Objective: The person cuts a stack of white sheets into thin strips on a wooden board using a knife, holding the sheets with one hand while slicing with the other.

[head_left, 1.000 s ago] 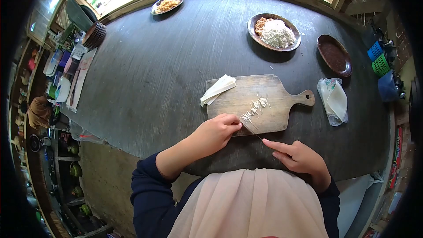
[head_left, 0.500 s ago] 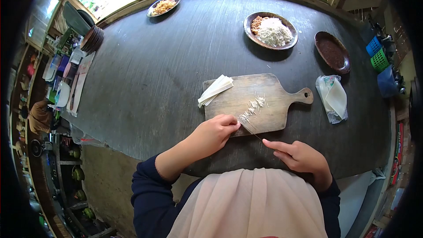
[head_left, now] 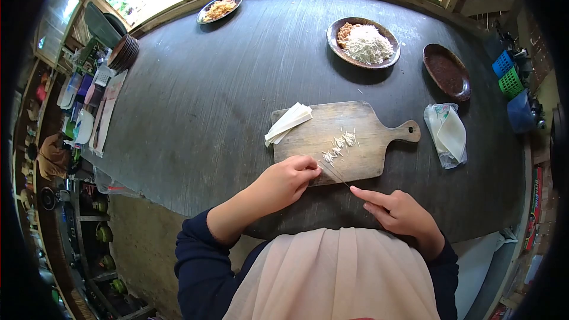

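Observation:
A wooden cutting board lies in front of me, its handle toward the right. My left hand is closed at the board's front edge, pressing on a white strip that its fingers mostly hide. My right hand grips a thin knife, forefinger stretched along it; the handle is hidden in the hand. The blade reaches over the board close to my left fingertips. Thin white shreds lie on the board just past the blade. A stack of flat white strips rests over its left corner.
Beyond the board stands a bowl heaped with white shreds and brownish food. An oval brown dish and a plastic packet with white sheets lie on the right. A plate of yellowish food sits by the far edge. Stacked brown plates stand left.
The knife and my right hand have shifted very slightly to the left. My left hand stays at the board's front edge.

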A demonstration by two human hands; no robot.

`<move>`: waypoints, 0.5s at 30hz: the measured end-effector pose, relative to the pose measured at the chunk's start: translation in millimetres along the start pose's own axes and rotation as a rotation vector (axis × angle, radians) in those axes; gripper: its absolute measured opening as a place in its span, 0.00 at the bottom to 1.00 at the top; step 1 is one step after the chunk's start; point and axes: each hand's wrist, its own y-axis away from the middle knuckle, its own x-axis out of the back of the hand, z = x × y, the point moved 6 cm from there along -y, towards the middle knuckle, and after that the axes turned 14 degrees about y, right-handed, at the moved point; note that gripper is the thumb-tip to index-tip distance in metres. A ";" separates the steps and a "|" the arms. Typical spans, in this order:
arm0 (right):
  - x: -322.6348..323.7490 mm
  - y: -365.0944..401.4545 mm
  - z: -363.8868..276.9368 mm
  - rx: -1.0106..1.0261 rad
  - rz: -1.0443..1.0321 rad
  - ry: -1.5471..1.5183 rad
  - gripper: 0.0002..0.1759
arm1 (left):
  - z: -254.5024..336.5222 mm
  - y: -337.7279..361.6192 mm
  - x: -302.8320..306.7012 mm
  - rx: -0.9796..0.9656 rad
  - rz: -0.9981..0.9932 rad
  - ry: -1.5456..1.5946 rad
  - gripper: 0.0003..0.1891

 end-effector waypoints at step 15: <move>-8.6 -3.0 -3.5 0.086 0.009 0.030 0.26 | 2.2 0.0 -0.1 -0.039 0.025 -0.001 0.13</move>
